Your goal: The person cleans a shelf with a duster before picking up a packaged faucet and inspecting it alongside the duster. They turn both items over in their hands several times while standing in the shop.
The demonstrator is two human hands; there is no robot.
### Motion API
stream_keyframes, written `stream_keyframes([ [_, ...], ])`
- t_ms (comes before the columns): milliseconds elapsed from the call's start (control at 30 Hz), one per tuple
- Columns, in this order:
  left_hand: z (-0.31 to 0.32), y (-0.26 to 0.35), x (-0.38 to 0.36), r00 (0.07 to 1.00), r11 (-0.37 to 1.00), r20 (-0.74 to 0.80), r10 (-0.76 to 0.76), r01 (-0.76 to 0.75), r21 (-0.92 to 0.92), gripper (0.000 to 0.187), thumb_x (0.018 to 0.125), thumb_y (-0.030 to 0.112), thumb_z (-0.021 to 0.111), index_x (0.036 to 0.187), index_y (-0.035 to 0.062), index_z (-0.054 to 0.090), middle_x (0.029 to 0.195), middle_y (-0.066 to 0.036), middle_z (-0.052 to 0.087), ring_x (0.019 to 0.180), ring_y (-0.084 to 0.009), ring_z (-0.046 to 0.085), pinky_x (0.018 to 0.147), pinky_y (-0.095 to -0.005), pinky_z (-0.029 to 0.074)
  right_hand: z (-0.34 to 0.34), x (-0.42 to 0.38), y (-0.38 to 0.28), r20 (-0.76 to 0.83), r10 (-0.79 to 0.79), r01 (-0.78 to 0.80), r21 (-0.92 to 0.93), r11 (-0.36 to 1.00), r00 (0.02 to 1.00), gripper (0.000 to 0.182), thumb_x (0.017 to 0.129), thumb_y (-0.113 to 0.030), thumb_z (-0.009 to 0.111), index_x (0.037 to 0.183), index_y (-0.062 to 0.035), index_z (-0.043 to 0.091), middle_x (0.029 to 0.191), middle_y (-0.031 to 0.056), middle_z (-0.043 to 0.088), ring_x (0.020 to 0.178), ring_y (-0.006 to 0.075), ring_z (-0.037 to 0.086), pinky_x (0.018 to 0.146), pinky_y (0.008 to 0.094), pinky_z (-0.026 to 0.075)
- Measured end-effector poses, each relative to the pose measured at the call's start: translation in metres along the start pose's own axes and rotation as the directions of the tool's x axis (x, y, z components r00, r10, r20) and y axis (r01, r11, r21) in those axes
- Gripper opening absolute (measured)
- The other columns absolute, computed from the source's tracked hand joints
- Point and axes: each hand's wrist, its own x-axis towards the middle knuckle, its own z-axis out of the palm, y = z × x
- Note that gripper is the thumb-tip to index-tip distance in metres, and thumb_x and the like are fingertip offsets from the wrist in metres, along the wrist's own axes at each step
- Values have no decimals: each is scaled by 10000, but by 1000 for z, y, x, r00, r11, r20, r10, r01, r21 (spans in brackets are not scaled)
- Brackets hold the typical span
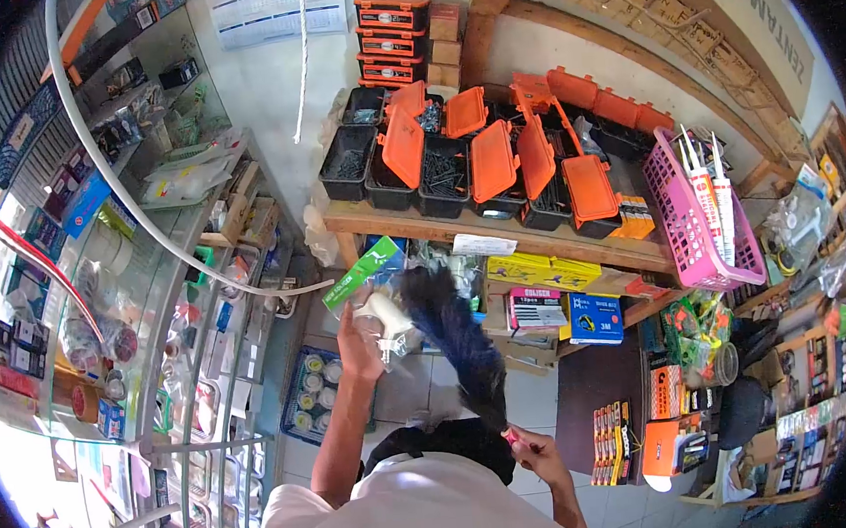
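My left hand grips a clear plastic packet with white contents and a green printed header card, raised in front of me. In my right hand, low and close to my body, is the red-pink handle of a feather duster. Its dark, fluffy head reaches up and left, the tip overlapping the right side of the packet in this view. Beyond both hands, a wooden shelf carries black bins with orange lids, several flipped up over screws and similar fasteners.
Glass shelving full of packaged goods runs along my left. A pink basket with sealant tubes stands at the shelf's right end. Below the shelf are yellow boxes and a blue box. A blue crate of round containers sits on the floor.
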Motion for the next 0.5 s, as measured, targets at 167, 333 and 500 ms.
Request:
stream_keyframes([
  [167, -35, -2, 0, 990, 979, 64, -127, 136, -153, 532, 999, 443, 331, 1299, 42, 507, 1199, -126, 599, 1076, -291, 592, 970, -448, 460, -5, 9, -6, 71, -91, 103, -189, 976, 993, 391, 927, -168, 634, 1308, -107, 572, 1003, -29, 671, 622, 31, 425, 545, 184, 383],
  [333, -23, 1, -11, 983, 994, 165, -86, 95, -50, 576, 1005, 470, 307, 1395, 57, 405, 1300, -139, 541, 1139, -290, 562, 1003, -447, 434, -11, 15, -1, 39, 5, -4, -21, 1000, 999, 397, 925, -177, 638, 1309, -101, 569, 992, -37, 662, 642, 33, 421, 563, 187, 385],
  [500, -97, -8, 5, 961, 975, 203, -186, 206, -81, 607, 991, 511, 345, 1353, 37, 455, 1258, -127, 573, 1105, -248, 579, 948, -381, 471, 4, 17, -15, -28, -145, 141, -112, 984, 989, 359, 923, -100, 611, 1281, -93, 597, 688, -45, 490, 557, 25, 356, 477, 194, 272],
])
